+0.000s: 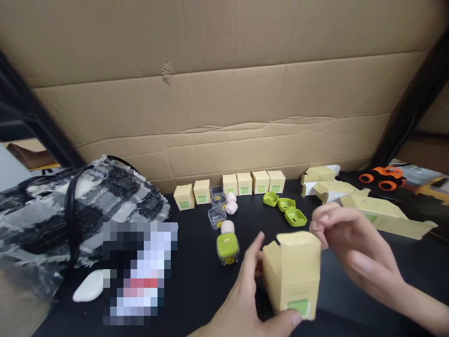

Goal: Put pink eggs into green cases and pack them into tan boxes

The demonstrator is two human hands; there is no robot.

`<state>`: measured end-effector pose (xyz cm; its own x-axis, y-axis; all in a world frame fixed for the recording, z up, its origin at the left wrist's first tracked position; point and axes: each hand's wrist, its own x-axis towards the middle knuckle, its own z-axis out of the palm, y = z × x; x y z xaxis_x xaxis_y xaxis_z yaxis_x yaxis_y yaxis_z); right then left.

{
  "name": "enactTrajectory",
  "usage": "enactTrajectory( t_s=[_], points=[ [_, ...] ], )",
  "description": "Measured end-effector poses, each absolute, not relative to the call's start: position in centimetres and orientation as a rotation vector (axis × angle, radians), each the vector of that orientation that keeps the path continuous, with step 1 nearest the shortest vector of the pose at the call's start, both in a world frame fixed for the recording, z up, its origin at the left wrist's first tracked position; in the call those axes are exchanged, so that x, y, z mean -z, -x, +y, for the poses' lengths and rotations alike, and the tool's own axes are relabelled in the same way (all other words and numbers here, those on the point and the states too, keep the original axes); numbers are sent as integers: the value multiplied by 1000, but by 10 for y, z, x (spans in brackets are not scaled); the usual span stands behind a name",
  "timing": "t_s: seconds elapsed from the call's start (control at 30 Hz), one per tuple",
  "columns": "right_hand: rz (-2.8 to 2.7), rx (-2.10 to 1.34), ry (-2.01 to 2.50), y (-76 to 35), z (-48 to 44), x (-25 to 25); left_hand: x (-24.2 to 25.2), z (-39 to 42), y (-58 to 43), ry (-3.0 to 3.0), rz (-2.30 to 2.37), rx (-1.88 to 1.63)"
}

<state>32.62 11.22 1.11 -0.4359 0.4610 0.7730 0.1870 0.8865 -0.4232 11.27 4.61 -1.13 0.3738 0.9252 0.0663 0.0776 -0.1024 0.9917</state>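
Note:
My left hand [245,299] grips a small pale yellow carton [293,274] with a green label from the left and below, thumb under its lower corner. The fingertips of my right hand [347,248] pinch the carton's top flap at its upper right. The carton is held just above the black table [196,290]. Just left of it stands a clear little jar with a green lid [228,248], a pink piece [227,227] behind it. A row of closed yellow cartons [245,183] lines the back.
Three green lids [286,208] and some clear jars [216,210] lie mid-table. Flat unfolded cartons [372,208] pile at the right, by an orange toy truck picture [384,177]. A black-and-white fringed bag [80,210] fills the left, a white oval object [89,286] beside it. A cardboard wall [224,93] stands behind.

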Motion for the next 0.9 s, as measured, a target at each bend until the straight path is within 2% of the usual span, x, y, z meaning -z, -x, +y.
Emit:
enactTrajectory(
  t_s=[0.1,0.23,0.47,0.67,0.8,0.9],
  points=[
    [-2082,-531,476,-329,113,-18,11,49,-108,-1801,1135,-886],
    [-2336,-640,383,-327,110,-23,17,52,-107,-1973,1161,-848],
    [-2340,-569,252,-322,113,-23,43,56,-106,-2045,883,-1134],
    [-2374,-580,224,-326,110,-30,34,55,-104,-2116,857,-1102],
    [-2562,-605,213,-331,105,-45,31,54,-106,-2120,820,-1282],
    [-2720,-511,308,-333,107,-52,29,53,-105,-2118,826,-1261]
  ],
)
